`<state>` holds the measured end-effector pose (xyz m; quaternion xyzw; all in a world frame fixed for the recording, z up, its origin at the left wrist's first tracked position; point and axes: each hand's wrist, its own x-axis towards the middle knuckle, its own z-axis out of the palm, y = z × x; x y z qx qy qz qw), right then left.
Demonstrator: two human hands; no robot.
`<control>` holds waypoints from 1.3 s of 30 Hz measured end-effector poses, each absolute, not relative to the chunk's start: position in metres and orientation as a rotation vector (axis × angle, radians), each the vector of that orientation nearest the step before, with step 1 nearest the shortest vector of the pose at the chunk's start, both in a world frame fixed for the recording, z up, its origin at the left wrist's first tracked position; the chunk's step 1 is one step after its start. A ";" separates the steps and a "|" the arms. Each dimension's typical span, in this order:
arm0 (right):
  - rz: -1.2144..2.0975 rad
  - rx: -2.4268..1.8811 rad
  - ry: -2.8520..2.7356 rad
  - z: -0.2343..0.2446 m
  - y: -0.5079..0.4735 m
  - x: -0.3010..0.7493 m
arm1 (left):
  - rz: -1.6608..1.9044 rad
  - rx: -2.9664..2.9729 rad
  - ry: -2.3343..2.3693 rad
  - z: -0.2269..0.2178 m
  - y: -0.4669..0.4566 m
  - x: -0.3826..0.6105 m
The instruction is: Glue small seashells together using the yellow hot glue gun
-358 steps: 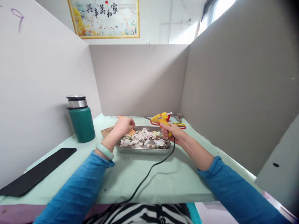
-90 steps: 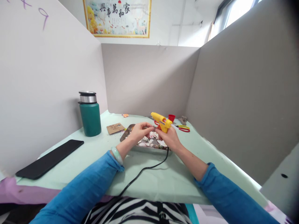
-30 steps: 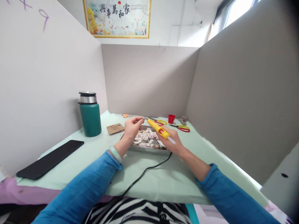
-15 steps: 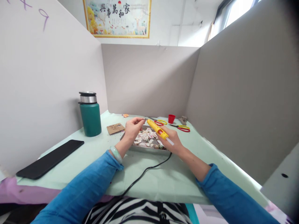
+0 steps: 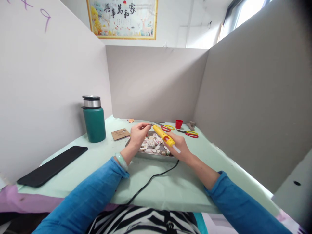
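Observation:
My right hand (image 5: 179,147) is closed round a yellow hot glue gun (image 5: 162,135), with a whitish glue stick (image 5: 176,149) poking out of its back end. The gun's nozzle points up and left, right at the fingertips of my left hand (image 5: 139,133). Those fingers are pinched together at the nozzle; whatever they hold is too small to make out. Beneath both hands lies a metal tray (image 5: 153,156) with many white and pinkish shells (image 5: 154,141) in it. From the gun a black cord (image 5: 153,177) runs down to the table's front edge.
A green bottle (image 5: 94,125) and a long black pad (image 5: 53,165) are on the left. A brown cardboard piece (image 5: 120,134) lies left of the tray. Behind it are scissors (image 5: 167,127), more scissors (image 5: 191,133) and a red cup (image 5: 179,123). Grey panels (image 5: 156,81) enclose the table.
The glue gun's back end has shifted very slightly left and down. My left hand stays nearly still, pinched at the nozzle.

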<state>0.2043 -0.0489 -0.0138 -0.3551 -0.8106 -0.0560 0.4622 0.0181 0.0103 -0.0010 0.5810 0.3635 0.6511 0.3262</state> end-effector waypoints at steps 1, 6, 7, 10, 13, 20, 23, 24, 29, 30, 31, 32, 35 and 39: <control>-0.142 -0.872 -2.000 -0.014 -0.049 0.204 | 1.706 1.523 0.952 -0.001 0.010 0.018; -0.165 -0.889 -1.991 -0.014 -0.050 0.203 | 1.720 1.518 0.993 0.001 0.008 0.019; -0.169 -0.896 -1.982 -0.014 -0.050 0.203 | 1.725 1.516 1.003 0.001 0.008 0.018; -0.180 -0.898 -1.961 -0.014 -0.049 0.203 | 1.725 1.522 1.013 0.001 0.008 0.018; -0.185 -0.893 -1.957 -0.014 -0.049 0.203 | 1.726 1.542 1.010 0.000 0.009 0.019; -0.206 -0.894 -1.981 -0.014 -0.050 0.203 | 1.727 1.568 1.018 -0.001 0.007 0.021; -0.219 -0.908 -1.984 -0.016 -0.049 0.205 | 1.744 1.568 1.028 -0.001 0.008 0.020; -0.226 -0.914 -1.982 -0.016 -0.048 0.206 | 1.751 1.568 1.028 -0.001 0.008 0.019; -0.243 -0.926 -1.966 -0.018 -0.046 0.206 | 1.755 1.560 1.031 -0.003 0.010 0.020; -0.249 -0.921 -1.967 -0.018 -0.046 0.205 | 1.750 1.562 1.030 -0.003 0.010 0.020; -0.259 -0.915 -1.969 -0.018 -0.046 0.205 | 1.746 1.562 1.029 -0.004 0.010 0.020; -0.270 -0.910 -1.975 -0.018 -0.046 0.204 | 1.742 1.562 1.029 -0.004 0.010 0.020; -0.304 -0.906 -1.995 -0.018 -0.046 0.203 | 1.736 1.562 1.037 -0.005 0.010 0.020; -0.351 -0.913 -2.017 -0.017 -0.048 0.203 | 1.728 1.593 1.023 -0.005 0.009 0.020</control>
